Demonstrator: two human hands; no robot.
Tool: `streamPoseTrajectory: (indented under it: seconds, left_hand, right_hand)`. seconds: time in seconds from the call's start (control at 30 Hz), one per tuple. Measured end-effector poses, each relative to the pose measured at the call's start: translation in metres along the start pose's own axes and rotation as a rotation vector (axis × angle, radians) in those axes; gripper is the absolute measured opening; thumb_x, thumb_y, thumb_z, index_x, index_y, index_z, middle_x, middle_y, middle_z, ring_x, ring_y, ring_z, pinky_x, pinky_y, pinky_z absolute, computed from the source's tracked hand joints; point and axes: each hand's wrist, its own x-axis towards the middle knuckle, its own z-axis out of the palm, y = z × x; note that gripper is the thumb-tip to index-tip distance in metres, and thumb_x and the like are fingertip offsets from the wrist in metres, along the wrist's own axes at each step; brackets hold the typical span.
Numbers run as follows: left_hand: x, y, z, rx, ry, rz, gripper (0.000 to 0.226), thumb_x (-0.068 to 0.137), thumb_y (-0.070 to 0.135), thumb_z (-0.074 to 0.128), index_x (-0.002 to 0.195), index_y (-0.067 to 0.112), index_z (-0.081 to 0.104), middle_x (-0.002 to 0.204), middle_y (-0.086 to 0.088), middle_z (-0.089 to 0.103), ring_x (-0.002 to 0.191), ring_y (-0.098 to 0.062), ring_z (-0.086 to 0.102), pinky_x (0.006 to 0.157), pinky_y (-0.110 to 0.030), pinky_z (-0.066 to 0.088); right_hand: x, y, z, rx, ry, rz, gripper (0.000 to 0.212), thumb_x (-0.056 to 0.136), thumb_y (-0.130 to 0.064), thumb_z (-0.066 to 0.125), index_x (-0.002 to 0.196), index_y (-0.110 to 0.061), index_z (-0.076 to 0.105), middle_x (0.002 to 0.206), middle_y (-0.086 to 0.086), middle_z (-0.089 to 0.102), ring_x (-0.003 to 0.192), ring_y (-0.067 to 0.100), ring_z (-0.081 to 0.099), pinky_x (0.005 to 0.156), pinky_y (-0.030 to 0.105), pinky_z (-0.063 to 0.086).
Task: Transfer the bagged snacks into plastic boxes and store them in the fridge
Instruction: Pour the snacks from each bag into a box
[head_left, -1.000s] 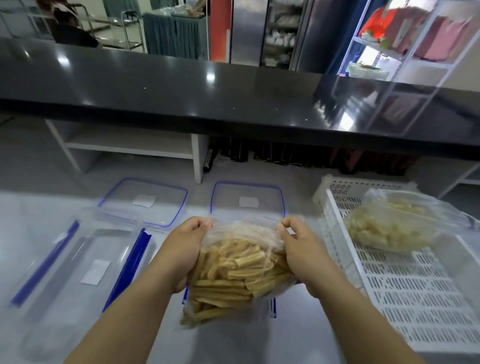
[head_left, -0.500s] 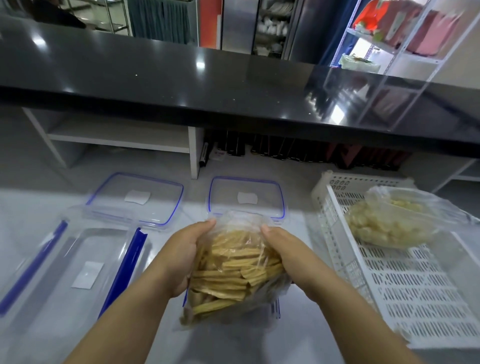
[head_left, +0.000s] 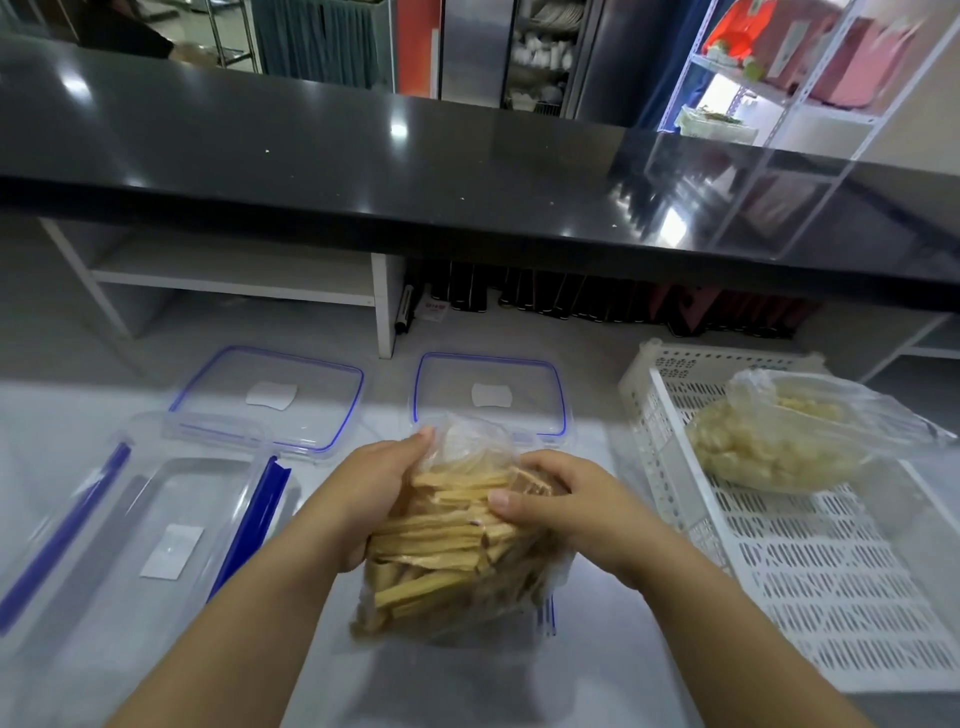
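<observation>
Hands on our snack bag
Our left hand (head_left: 375, 493) and right hand (head_left: 576, 506) clasp the bag of stick snacks (head_left: 452, 545) from both sides.

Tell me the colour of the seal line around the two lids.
Blue, on otherwise clear lids, seen in the head view.
</observation>
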Motion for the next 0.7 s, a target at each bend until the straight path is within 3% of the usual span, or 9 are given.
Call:
streamPoseTrajectory:
  seconds: [0.13, 0.23, 0.33, 0.43, 0.53, 0.63, 0.7]
  left_hand:
    - [-0.001, -0.006, -0.011, -0.201, -0.082, 0.003, 0.041, 0.091, 0.032, 0.047, 0.108, 0.000, 0.067, 0.107, -0.020, 0.069, 0.100, -0.037, 0.065, 0.092, -0.048, 0.049]
    - [-0.003, -0.009, -0.010, -0.145, -0.013, 0.061, 0.027, 0.091, 0.018, 0.051, 0.105, 0.000, 0.065, 0.098, -0.019, 0.069, 0.088, -0.034, 0.067, 0.085, -0.045, 0.051]
    - [-0.006, -0.010, -0.004, 0.102, 0.088, 0.130, 0.016, 0.092, 0.015, 0.055, 0.091, 0.010, 0.070, 0.077, -0.008, 0.074, 0.071, -0.024, 0.070, 0.072, -0.036, 0.053]
    - [-0.005, -0.009, 0.001, 0.251, 0.113, 0.167, 0.018, 0.091, 0.017, 0.056, 0.082, 0.011, 0.070, 0.072, -0.005, 0.071, 0.070, -0.024, 0.066, 0.074, -0.038, 0.051]
    - [-0.004, -0.003, 0.003, 0.239, 0.135, 0.160, 0.021, 0.092, 0.020, 0.056, 0.079, 0.011, 0.070, 0.073, -0.006, 0.071, 0.073, -0.026, 0.066, 0.076, -0.038, 0.051]
    - [-0.004, 0.002, 0.004, 0.109, 0.144, 0.103, 0.024, 0.093, 0.024, 0.055, 0.084, 0.009, 0.070, 0.079, -0.010, 0.073, 0.077, -0.030, 0.069, 0.080, -0.041, 0.054]
    - [-0.006, 0.002, 0.003, -0.010, 0.113, 0.052, 0.024, 0.093, 0.022, 0.055, 0.091, 0.002, 0.069, 0.082, -0.017, 0.073, 0.077, -0.033, 0.069, 0.080, -0.045, 0.054]
  right_hand:
    - [0.003, 0.001, 0.003, 0.035, 0.142, 0.022, 0.037, 0.070, -0.057, 0.070, 0.092, -0.027, 0.070, 0.090, -0.006, 0.071, 0.089, 0.015, 0.066, 0.073, 0.030, 0.051]
    - [0.003, -0.002, 0.004, 0.044, 0.151, 0.055, 0.036, 0.080, -0.054, 0.064, 0.101, -0.025, 0.066, 0.097, -0.004, 0.068, 0.090, 0.014, 0.064, 0.066, 0.024, 0.045]
    - [-0.002, -0.003, 0.003, 0.065, 0.007, 0.041, 0.064, 0.060, -0.058, 0.074, 0.114, -0.027, 0.061, 0.104, -0.007, 0.068, 0.093, 0.009, 0.066, 0.070, 0.018, 0.047]
    - [-0.004, -0.001, 0.000, 0.014, -0.050, 0.023, 0.079, 0.049, -0.055, 0.080, 0.120, -0.026, 0.059, 0.104, -0.010, 0.068, 0.093, 0.005, 0.065, 0.073, 0.015, 0.049]
    - [-0.002, -0.004, -0.002, 0.086, 0.090, -0.012, 0.055, 0.064, -0.042, 0.082, 0.112, -0.024, 0.064, 0.099, -0.011, 0.066, 0.091, 0.007, 0.064, 0.066, 0.009, 0.047]
    - [0.001, -0.007, -0.001, 0.061, 0.239, -0.032, 0.042, 0.075, -0.040, 0.076, 0.112, -0.026, 0.063, 0.101, -0.013, 0.062, 0.093, 0.007, 0.061, 0.068, 0.017, 0.047]
    - [0.001, -0.009, 0.001, -0.052, 0.238, -0.017, 0.031, 0.080, -0.041, 0.070, 0.107, -0.028, 0.064, 0.093, -0.016, 0.062, 0.087, 0.005, 0.061, 0.068, 0.018, 0.047]
